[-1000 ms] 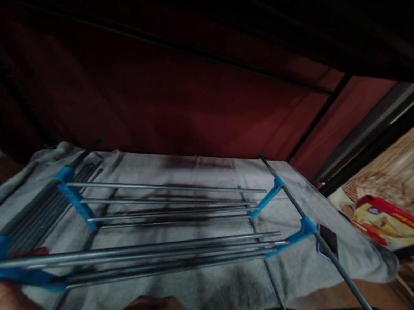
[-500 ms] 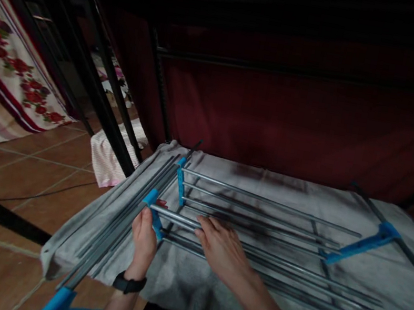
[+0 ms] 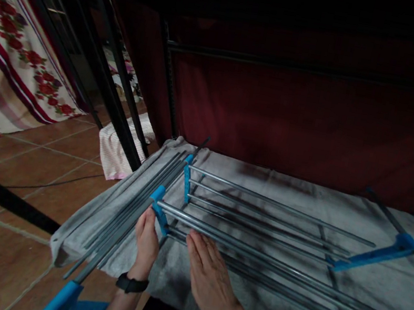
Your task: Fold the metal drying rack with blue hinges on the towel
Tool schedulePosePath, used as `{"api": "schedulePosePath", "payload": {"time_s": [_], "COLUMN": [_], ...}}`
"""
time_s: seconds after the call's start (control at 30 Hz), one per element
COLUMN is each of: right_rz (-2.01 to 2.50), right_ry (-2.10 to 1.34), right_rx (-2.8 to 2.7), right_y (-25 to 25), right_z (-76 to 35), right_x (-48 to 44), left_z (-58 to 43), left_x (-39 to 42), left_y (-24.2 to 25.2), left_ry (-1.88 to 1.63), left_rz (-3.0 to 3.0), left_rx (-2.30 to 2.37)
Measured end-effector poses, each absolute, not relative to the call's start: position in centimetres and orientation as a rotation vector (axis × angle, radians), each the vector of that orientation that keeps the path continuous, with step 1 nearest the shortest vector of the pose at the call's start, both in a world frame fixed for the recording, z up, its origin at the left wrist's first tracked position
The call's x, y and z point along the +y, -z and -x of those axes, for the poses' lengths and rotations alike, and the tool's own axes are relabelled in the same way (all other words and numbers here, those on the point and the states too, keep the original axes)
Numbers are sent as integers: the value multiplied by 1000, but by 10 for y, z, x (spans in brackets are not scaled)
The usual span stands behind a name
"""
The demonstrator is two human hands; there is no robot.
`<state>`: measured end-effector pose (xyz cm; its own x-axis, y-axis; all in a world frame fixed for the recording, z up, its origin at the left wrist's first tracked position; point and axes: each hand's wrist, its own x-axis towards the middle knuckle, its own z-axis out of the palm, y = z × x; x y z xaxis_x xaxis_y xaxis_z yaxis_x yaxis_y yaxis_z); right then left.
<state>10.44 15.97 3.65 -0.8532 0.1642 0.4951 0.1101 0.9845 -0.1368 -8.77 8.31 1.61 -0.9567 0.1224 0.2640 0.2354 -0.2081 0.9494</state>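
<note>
A rack of grey metal rods (image 3: 263,197) with blue plastic brackets lies on a grey cloth (image 3: 103,243). My left hand (image 3: 146,238), wearing a black wristband, is closed at the lower blue bracket (image 3: 159,213) on the left side. Its fingertips are partly hidden behind the bracket and the pole there. My right hand (image 3: 209,276) has its fingers stretched out just below the front rods (image 3: 224,238); whether it touches them I cannot tell. Farther right, another blue bracket (image 3: 377,254) sits on a dark pole, with rod ends close by.
Several loose rods (image 3: 134,201) lie along the cloth's left side. A blue bracket (image 3: 63,300) juts in at bottom left. Black frame posts (image 3: 100,77), a floral cloth (image 3: 17,47) and a striped cloth (image 3: 115,149) stand left; a dark red curtain (image 3: 296,123) hangs behind.
My right hand has come off the front rods and slid down and slightly left, fingers now straighter. My left hand stays at the bracket. The view has shifted slightly.
</note>
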Motion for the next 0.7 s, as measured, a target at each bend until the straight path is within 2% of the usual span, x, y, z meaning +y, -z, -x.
{"api": "schedulePosePath", "payload": {"time_s": [0.17, 0.43, 0.7], "right_rz": [208, 582, 552], "right_ry": [-150, -87, -130], "right_rx": [-2631, -2684, -2769], "right_y": [-38, -66, -82], "right_z": [-89, -59, -42], "right_x": [150, 137, 142], "left_z": [90, 92, 87], "left_x": [86, 87, 92], "left_y": [-8, -6, -15], "left_ry": [2431, 2575, 2677], "left_rz": [343, 469, 370], "left_rx": [-1957, -1821, -1786]}}
